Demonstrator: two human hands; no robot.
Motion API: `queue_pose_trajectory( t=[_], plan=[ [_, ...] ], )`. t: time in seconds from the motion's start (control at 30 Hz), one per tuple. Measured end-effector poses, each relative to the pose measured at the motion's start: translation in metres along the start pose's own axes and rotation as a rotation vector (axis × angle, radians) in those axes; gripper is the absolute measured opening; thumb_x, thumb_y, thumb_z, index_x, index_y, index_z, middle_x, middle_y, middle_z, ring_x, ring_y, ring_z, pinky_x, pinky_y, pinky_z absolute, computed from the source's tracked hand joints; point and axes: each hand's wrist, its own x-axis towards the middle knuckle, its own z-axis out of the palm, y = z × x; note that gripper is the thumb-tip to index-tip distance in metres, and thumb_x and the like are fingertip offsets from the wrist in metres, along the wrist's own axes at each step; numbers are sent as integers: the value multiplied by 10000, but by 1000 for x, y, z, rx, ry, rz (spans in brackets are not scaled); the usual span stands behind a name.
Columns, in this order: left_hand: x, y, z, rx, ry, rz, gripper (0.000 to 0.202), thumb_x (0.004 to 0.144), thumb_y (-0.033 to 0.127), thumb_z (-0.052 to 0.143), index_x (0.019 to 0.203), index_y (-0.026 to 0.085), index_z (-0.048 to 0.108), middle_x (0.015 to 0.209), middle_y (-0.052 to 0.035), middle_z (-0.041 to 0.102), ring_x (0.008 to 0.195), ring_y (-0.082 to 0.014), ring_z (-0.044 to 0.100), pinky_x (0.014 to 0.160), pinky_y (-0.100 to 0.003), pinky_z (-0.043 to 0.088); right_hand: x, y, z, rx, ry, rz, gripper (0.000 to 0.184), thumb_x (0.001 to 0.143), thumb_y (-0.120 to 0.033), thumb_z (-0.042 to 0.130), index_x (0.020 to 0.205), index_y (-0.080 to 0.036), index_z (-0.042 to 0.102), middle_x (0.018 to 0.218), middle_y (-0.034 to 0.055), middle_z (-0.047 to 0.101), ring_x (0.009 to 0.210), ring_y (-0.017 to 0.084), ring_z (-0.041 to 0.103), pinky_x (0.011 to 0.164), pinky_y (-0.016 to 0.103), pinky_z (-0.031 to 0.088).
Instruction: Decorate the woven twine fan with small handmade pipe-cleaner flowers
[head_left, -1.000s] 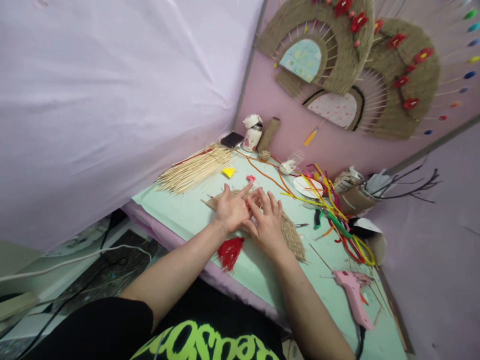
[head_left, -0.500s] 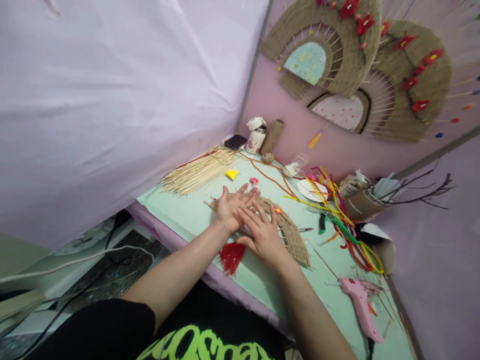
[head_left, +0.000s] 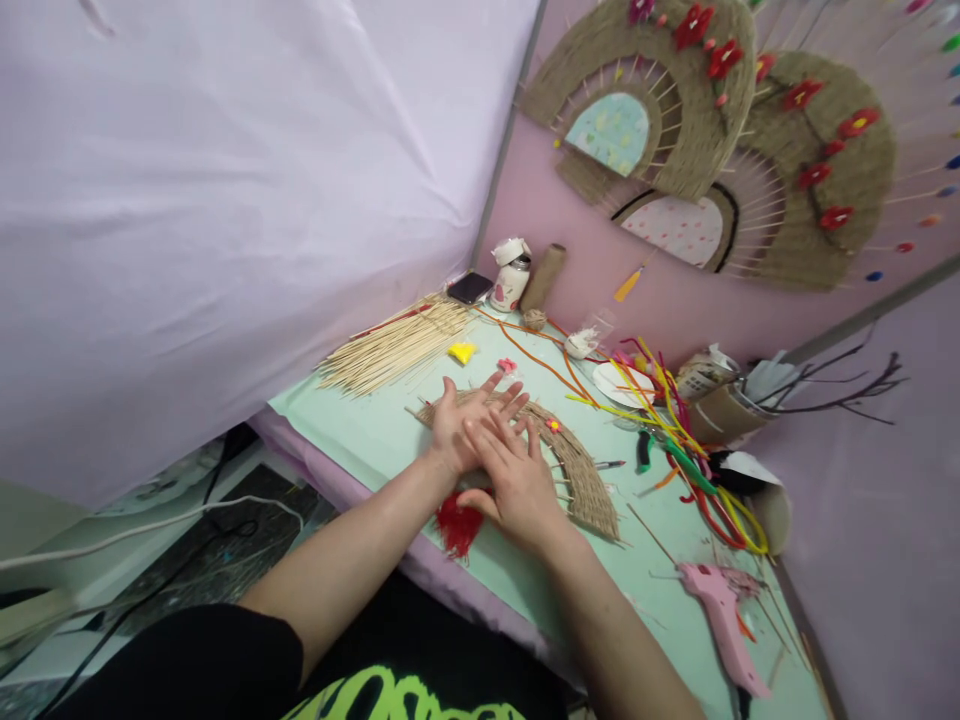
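The left hand lay open with its fingers spread. The right hand was also open and flat, and its fingers crossed over the left fingers and touched them. Neither hand pinched anything. Under both hands lay the woven fan. A red tassel lay between the two wrists, near the edge of the table. In my judgement, a careless sweep of a forearm could push the tassel off that edge. A fingertip could also knock loose the small flower just beyond the right fingers, if its glue was soft.
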Motion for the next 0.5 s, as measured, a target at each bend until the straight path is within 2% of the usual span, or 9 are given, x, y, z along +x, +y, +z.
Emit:
queue_pose_trajectory(
  t=[0.07,0.23,0.33,0.43,0.5],
  plan=[
    [-1,1,2,-12,1,17,762,842,742,287,1270,163,535,1266,-197,581,1217,-344,538,938,-523,456,-1,2,0,19,20,-19,652,935,-552,431,1463,-176,364,1371,130,567,1424,280,316,1172,579,57],
    [-3,1,1,4,-23,6,722,853,721,313,1262,173,543,1283,-186,579,1220,-332,539,913,-480,481,-1,7,5,10,48,125,692,940,-550,410,1503,-172,271,1453,134,477,1449,302,249,1158,610,83],
    [-2,-1,-1,21,-29,-28,768,839,747,291,1259,158,549,1275,-194,581,1221,-353,533,929,-511,464,1,5,7,39,2,73,706,927,-564,428,1493,-163,294,1471,128,456,1463,298,208,1164,596,99],
    [-1,0,-1,4,-6,-6,783,833,760,266,1248,162,555,1261,-193,586,1209,-351,539,923,-522,463,0,4,5,60,9,-6,652,940,-541,424,1471,-171,342,1413,121,527,1441,272,278,1177,576,77],
    [-1,1,0,-8,4,12,756,846,745,268,1237,168,561,1253,-185,592,1203,-336,547,910,-496,477,0,6,4,51,44,25,639,949,-527,416,1477,-178,331,1386,122,554,1426,271,311,1173,586,76]
  ],
)
